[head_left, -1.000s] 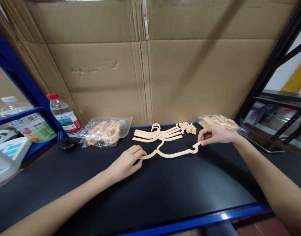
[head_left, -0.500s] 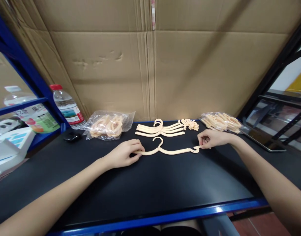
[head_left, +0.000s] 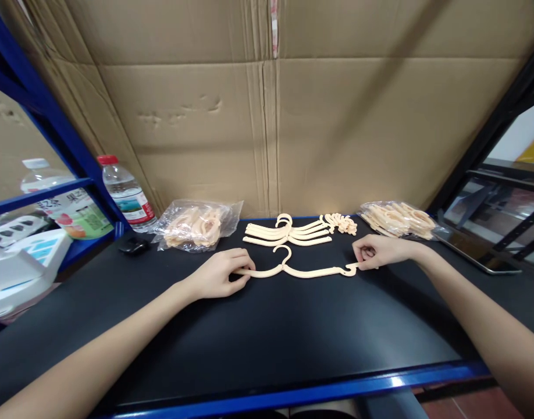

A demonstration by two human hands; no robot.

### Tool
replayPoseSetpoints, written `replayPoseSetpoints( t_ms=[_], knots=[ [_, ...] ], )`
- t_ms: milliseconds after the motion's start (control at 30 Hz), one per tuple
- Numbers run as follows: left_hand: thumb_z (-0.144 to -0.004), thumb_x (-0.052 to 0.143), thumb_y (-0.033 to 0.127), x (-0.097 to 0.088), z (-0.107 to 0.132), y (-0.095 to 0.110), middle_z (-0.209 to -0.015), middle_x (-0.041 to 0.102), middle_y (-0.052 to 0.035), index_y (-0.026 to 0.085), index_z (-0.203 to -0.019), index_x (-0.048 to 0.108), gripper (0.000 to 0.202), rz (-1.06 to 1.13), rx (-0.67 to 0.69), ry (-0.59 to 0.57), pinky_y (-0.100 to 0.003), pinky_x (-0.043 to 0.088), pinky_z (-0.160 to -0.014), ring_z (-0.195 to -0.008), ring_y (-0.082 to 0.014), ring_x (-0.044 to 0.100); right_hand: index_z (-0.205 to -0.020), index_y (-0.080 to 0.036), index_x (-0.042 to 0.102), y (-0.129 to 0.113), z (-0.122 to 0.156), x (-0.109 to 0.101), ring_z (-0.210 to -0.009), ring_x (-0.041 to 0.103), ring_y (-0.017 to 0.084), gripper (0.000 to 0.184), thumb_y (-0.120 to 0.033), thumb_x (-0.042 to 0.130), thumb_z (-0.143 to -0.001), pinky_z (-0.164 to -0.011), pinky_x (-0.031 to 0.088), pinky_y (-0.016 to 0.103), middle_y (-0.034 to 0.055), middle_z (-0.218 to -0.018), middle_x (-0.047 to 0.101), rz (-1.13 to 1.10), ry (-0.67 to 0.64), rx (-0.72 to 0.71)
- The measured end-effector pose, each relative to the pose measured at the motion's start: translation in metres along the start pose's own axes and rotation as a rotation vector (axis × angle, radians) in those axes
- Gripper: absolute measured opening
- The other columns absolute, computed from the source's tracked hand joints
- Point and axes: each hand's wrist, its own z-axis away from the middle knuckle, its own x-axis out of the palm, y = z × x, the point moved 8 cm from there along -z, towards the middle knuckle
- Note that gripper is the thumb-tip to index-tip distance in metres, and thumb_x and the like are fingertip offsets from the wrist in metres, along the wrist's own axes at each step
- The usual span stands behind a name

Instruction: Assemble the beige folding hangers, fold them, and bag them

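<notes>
A cream plastic hanger (head_left: 299,269) lies flat on the black tabletop (head_left: 267,337), hook pointing away from me. My left hand (head_left: 221,273) pinches its left end. My right hand (head_left: 376,251) pinches its right end, fingers curled round the tip. Just behind it sits a stack of several matching hangers (head_left: 288,230), and beside that a small heap of cream clips (head_left: 343,223).
Two clear bags of cream parts lie at the back, a left bag (head_left: 195,225) and a right bag (head_left: 398,219). A water bottle (head_left: 127,194) and a black mouse (head_left: 134,245) are at far left. A tablet (head_left: 476,247) lies at right. Cardboard (head_left: 267,116) walls the back.
The hanger, lifted and tilted a second ago, has come down flat on the table. Both hands kept hold of its ends; the view shifted slightly.
</notes>
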Motion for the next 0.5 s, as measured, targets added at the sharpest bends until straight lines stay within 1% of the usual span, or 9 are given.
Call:
replayPoseSetpoints(
  t_ms=[200, 500],
  knots=[
    [-0.081, 0.049, 0.014, -0.0012, 0.0003, 0.0016, -0.087, 0.059, -0.0045, 0.018, -0.093, 0.062, 0.018, 0.005, 0.001, 0.017, -0.025, 0.046, -0.07, -0.079, -0.0165, 0.056, -0.069, -0.017, 0.057, -0.0032, 0.0014, 0.0003, -0.051, 0.051, 0.013, 0.028, -0.043, 0.068, -0.071, -0.049, 0.034, 0.023, -0.0012, -0.053, 0.057, -0.03, -0.006, -0.004],
    [-0.081, 0.048, 0.013, -0.0051, 0.0013, -0.0003, -0.083, 0.058, -0.0035, 0.019, -0.087, 0.061, 0.015, -0.009, -0.001, 0.022, -0.025, 0.044, -0.066, -0.075, -0.0162, 0.055, -0.066, -0.018, 0.057, -0.0018, -0.0024, 0.0007, -0.051, 0.052, 0.014, 0.032, -0.047, 0.068, -0.072, -0.05, 0.036, 0.024, 0.0002, -0.051, 0.059, -0.052, 0.014, -0.017]
  ],
)
